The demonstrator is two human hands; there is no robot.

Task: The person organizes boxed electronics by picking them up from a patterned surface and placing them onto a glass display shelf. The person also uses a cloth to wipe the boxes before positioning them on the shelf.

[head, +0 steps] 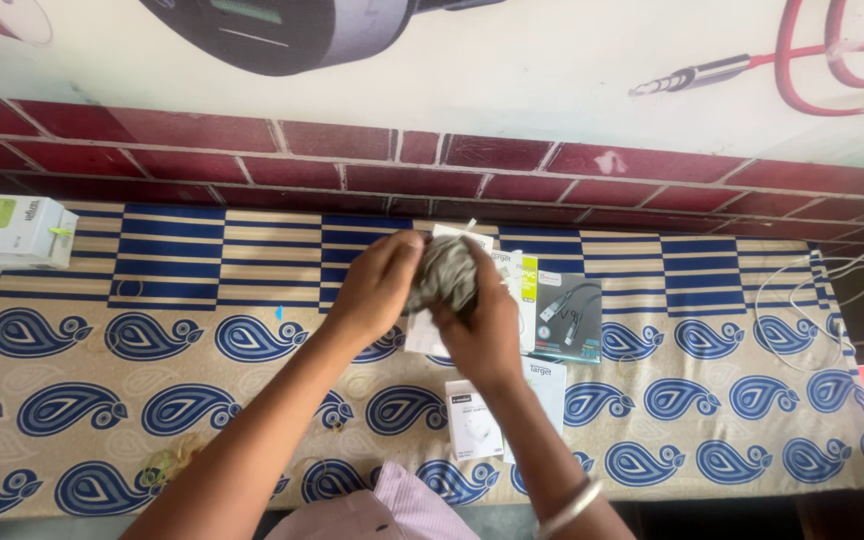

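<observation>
**Two hands squeeze a grey cloth over small boxes**

Nearest the person, a small white box [473, 420] lies on the tabletop [102, 400], which wears a cloth with blue curly shapes; a second white pack [549, 385] lies just beside it, partly under the right arm; a thin bangle [570, 508] sits on that arm.

A bit further, both hands meet in the middle; the left hand [377, 285] is closed around one side of a crumpled grey cloth [445, 272]; the right hand [482, 335] grips the cloth from below, fingers curled on it; the cloth is held up above the tabletop, between the two hands.

Just beside the hands lies a dark box with a cable picture [567, 318]; white cables [802, 300] lie loose at the right edge; a white and green box [7, 232] stands far left.

Furthest off runs a red brick wall [352, 155].
</observation>
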